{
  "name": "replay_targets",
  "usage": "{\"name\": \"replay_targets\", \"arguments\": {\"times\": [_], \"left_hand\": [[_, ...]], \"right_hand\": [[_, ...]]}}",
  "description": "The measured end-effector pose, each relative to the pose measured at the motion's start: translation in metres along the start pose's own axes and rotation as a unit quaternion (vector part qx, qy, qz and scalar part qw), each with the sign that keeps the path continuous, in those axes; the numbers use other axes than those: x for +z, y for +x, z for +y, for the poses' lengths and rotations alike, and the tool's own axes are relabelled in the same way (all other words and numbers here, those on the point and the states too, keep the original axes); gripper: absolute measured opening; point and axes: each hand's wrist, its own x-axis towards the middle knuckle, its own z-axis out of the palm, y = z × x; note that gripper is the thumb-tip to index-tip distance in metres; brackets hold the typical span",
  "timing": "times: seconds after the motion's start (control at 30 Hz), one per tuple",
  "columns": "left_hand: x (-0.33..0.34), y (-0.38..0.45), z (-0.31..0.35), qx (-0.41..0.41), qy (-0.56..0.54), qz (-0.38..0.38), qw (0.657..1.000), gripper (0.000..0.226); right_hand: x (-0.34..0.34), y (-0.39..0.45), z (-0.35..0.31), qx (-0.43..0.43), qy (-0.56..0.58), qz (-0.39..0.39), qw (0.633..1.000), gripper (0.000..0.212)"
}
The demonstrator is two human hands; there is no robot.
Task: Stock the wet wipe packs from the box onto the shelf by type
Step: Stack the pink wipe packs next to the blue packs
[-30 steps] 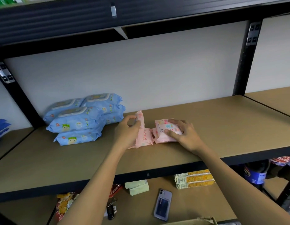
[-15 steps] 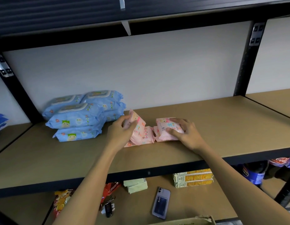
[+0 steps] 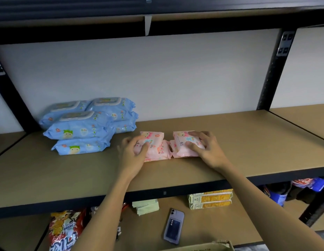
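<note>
Two small stacks of pink wet wipe packs lie side by side on the brown shelf (image 3: pixel 248 142). My left hand (image 3: pixel 132 154) rests on the left pink stack (image 3: pixel 155 142), whose top pack lies flat. My right hand (image 3: pixel 206 149) grips the top pack of the right pink stack (image 3: pixel 183 142), fingers over its far edge. Several blue wet wipe packs (image 3: pixel 81 127) sit stacked at the back left of the same shelf. Only a torn corner of the cardboard box (image 3: pixel 212 246) shows at the bottom edge.
On the lower shelf lie a phone (image 3: pixel 174 226), yellow cartons (image 3: pixel 210 199), pale green packets (image 3: pixel 145 206) and a red snack bag (image 3: pixel 65 230). A black upright post (image 3: pixel 273 69) stands at the right of the bay. A dark shelf beam hangs overhead.
The pink pack that my left hand held on edge has been tipped down flat onto the left stack. My right hand stays on the right stack.
</note>
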Motion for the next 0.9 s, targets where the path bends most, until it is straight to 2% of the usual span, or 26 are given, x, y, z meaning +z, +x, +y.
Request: {"name": "replay_targets", "arguments": {"times": [0.13,0.27,0.37,0.47,0.53,0.63,0.77,0.83,0.9], "left_hand": [[0.002,0.0,-0.001,0.063,0.002,-0.013,0.998,0.028],[0.002,0.001,-0.004,0.059,0.008,-0.018,0.998,0.028],[-0.001,-0.001,-0.004,0.05,0.0,-0.027,0.998,0.035],[-0.001,-0.003,-0.003,0.054,0.04,-0.019,0.998,0.026],[-0.002,-0.005,0.0,0.055,0.076,-0.008,0.996,0.025],[-0.003,-0.004,-0.001,0.07,0.069,-0.003,0.995,0.022],[-0.005,-0.005,-0.001,0.068,0.025,-0.017,0.997,0.04],[-0.005,-0.007,0.001,0.053,0.058,-0.02,0.997,0.043],[-0.005,-0.009,0.003,0.042,0.111,-0.02,0.993,0.05]], "right_hand": [[0.007,0.001,-0.009,0.022,0.005,0.051,0.998,0.067],[0.019,0.007,-0.026,0.06,-0.099,0.071,0.991,0.06],[0.017,0.015,-0.03,0.07,-0.132,0.037,0.988,0.059],[0.004,0.022,-0.025,0.057,-0.162,-0.038,0.984,0.065],[-0.003,0.023,-0.025,0.054,-0.166,-0.045,0.984,0.059],[-0.01,0.022,-0.024,0.043,-0.152,-0.038,0.987,0.044],[-0.017,0.02,-0.022,-0.007,-0.122,-0.059,0.991,0.031],[-0.016,0.017,-0.019,-0.016,-0.121,-0.038,0.992,0.028],[-0.014,0.013,-0.012,-0.009,-0.118,-0.012,0.993,0.036]]}}
